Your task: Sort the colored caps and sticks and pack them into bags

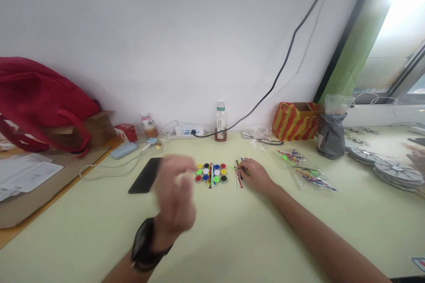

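Observation:
My left hand (pixel 175 192), with a black watch on its wrist, is raised over the near side of the table and smeared by motion; its fingers curl, but what they hold, if anything, does not show. My right hand (pixel 255 174) rests on the table with bent fingers pressed together at a small row of coloured plastic sticks (pixel 239 177). What lies in its fingertips is too small to make out. Left of that row, round coloured discs (pixel 223 171) lie in two groups, with a bundle of coloured sticks (pixel 210 175) between them.
Clear bags of coloured sticks (pixel 314 177) lie to the right, near a grey bag (pixel 332 137) and stacked grey discs (pixel 398 172). A bottle (pixel 221 121) stands by the wall. On the left are a black pad (pixel 144 177), a cable and a red bag (pixel 43 93). Another person's hand shows far right.

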Motion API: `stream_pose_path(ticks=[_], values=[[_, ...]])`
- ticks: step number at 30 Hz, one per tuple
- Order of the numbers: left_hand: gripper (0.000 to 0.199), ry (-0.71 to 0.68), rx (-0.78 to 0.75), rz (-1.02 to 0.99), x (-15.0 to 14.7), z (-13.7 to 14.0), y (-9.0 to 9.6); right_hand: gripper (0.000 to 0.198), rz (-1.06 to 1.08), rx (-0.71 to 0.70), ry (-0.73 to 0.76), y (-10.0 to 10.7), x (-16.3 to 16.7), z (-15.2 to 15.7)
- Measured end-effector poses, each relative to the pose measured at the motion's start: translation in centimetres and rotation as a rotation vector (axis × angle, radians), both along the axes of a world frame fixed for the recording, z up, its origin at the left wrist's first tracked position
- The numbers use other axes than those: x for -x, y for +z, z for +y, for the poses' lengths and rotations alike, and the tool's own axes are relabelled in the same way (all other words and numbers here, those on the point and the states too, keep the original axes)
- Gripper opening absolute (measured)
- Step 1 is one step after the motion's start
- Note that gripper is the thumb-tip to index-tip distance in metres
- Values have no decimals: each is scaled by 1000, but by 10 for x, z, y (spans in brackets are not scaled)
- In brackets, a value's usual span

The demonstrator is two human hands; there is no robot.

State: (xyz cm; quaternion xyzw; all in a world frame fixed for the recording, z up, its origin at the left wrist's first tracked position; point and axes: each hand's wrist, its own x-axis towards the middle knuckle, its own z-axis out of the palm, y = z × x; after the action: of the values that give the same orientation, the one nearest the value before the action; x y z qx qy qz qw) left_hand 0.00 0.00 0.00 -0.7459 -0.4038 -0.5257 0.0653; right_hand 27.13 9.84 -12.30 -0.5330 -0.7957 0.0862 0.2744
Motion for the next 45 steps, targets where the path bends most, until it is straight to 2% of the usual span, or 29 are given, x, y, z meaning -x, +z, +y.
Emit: stream_pose_path(ticks=[4,5,8,11,16,21,26,30,34,40,45], values=[[15,-160,220,408,-22,40,-34,12,-10,-15,-18,1,-2,0],[14,-159,246,483,-25,48,-44,12,-11,-18,-18,2,-3,0],[13,-151,268,564,-26,58,-70,13,-20,-23,-11,4,-6,-1],[13,-168,259,581,-24,57,-82,15,-34,-33,-7,8,-8,-3],[10,-218,257,546,-30,49,-83,9,-33,-44,-1,15,-5,-10],[7,-271,264,518,-30,44,-80,9,-80,22,77,20,4,-18],[34,-199,269,471,-16,50,-76,24,-119,29,33,16,5,-17],[33,-176,273,467,-7,56,-75,24,-157,19,-12,12,3,-15],[35,-187,303,456,-10,54,-75,20,-154,10,-30,9,2,-14],[18,-325,309,529,-20,44,-75,17,-65,-43,-48,6,-4,-7],[29,-263,303,585,-18,48,-80,19,-51,-36,-26,2,-9,0]])
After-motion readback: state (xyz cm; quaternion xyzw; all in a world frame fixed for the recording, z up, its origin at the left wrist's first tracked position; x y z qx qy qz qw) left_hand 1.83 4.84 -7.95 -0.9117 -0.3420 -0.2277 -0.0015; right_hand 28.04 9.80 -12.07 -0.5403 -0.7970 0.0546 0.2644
